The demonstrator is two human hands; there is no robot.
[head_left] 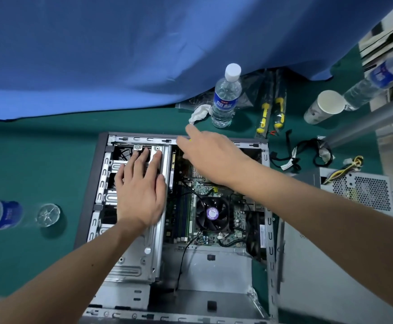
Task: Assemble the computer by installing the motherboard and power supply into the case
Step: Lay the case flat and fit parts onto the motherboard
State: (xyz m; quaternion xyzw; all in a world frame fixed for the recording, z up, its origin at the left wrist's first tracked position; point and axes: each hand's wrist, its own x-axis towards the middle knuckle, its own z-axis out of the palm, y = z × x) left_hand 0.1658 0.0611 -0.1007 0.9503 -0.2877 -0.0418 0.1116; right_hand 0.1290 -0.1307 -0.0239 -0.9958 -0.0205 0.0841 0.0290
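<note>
Left hand [141,183] flat on drive cage [130,258]; right hand [210,153] over motherboard [191,220].

The scene is evenly and brightly lit by soft light from above, with no hard-edged shadows; only faint, diffuse shade lies under the left hand [141,192] and beneath the right hand [210,155]. Both hands show slight motion blur at the fingertips. The motherboard fan [212,212], between the two forearms, is fairly sharp. Far left of the left hand, a lying water bottle [0,215] is smeared and out of focus, and a second bottle [378,79] far right of the right hand is likewise blurred. Wide-angle distortion bends the case edge [271,242] and stretches the corners. Mild glare touches the bare metal drive cage [132,258].
</note>
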